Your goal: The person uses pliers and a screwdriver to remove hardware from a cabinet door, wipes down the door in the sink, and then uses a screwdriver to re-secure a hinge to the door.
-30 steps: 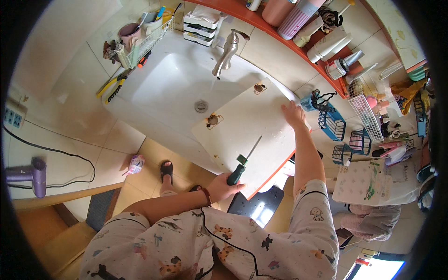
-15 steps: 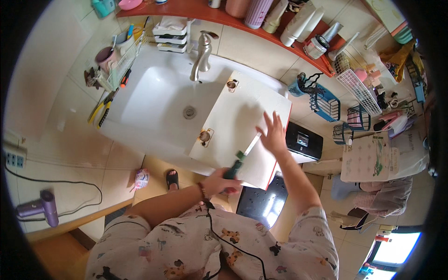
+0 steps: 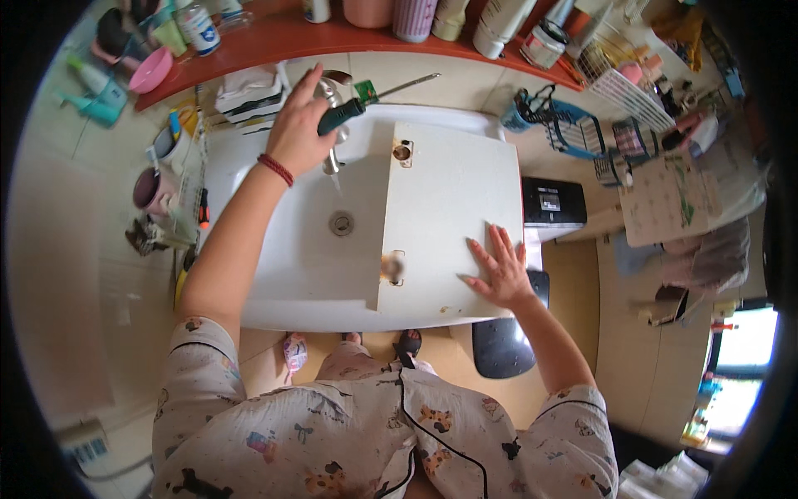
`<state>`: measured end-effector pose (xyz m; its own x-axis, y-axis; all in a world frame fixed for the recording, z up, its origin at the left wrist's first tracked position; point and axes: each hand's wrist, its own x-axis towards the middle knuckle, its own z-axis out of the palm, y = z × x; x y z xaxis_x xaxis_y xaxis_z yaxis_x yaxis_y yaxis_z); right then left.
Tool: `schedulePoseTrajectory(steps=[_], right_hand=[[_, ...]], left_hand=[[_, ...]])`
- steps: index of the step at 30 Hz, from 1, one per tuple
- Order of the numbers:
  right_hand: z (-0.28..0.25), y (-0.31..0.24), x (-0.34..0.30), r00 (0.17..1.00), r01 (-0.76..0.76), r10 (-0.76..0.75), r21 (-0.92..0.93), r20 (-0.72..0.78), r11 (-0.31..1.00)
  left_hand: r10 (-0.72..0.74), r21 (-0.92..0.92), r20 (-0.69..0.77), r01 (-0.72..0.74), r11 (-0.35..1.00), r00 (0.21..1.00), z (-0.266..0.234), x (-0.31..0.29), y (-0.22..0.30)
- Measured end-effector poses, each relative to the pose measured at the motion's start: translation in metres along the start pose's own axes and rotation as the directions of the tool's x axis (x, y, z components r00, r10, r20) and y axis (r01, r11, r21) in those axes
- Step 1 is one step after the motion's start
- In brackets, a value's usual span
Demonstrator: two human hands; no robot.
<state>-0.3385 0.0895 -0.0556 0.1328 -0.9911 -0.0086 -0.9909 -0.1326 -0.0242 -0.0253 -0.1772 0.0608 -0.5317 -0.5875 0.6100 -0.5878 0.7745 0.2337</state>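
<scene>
My left hand (image 3: 298, 133) is raised beside the metal tap (image 3: 331, 154), with its fingers wrapped round the dark green handle of a screwdriver (image 3: 339, 118). The metal shaft points right, and a bright green tag sits where it meets the handle. Whether this hand touches the tap is hard to tell. A white door panel (image 3: 449, 200) lies across the right part of the white sink (image 3: 287, 279). Two rusty round hinge holes run down its left side. On the panel's near right part my right hand (image 3: 504, 273) rests flat, fingers spread.
Above the sink runs a red shelf (image 3: 283, 40) with bottles and tubes. A black box-shaped device (image 3: 553, 202) stands right of the panel. Blue wire baskets (image 3: 573, 129) hang on the right wall. An orange-and-black tool handle (image 3: 204, 208) lies at the sink's left rim.
My left hand has carried the screwdriver from the panel's near edge up to the tap. My right hand has moved nearer and lies flat. The panel now appears squarer to the view.
</scene>
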Motion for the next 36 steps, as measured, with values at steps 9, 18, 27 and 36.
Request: schedulePoseTrajectory(steps=[9,18,27,36], right_hand=[[-0.013,0.018,0.004,0.997,-0.039,0.041,-0.027,0.062,0.999],[-0.015,-0.059,0.012,0.893,-0.434,0.448,0.35,0.046,0.83],[-0.005,-0.103,0.006,0.961,-0.194,0.265,0.499,-0.075,0.844],[-0.006,-0.089,0.0,0.985,-0.087,0.155,0.561,-0.075,0.823]], left_hand=[[0.25,-0.051,0.241,-0.246,0.968,0.938,0.031,0.006,0.001],[-0.132,-0.259,0.568,0.329,0.908,0.812,0.014,-0.104,0.03],[-0.19,-0.287,0.701,0.516,0.807,0.687,-0.05,-0.122,0.053],[0.034,-0.071,0.822,0.043,0.997,0.569,-0.084,-0.078,0.102]])
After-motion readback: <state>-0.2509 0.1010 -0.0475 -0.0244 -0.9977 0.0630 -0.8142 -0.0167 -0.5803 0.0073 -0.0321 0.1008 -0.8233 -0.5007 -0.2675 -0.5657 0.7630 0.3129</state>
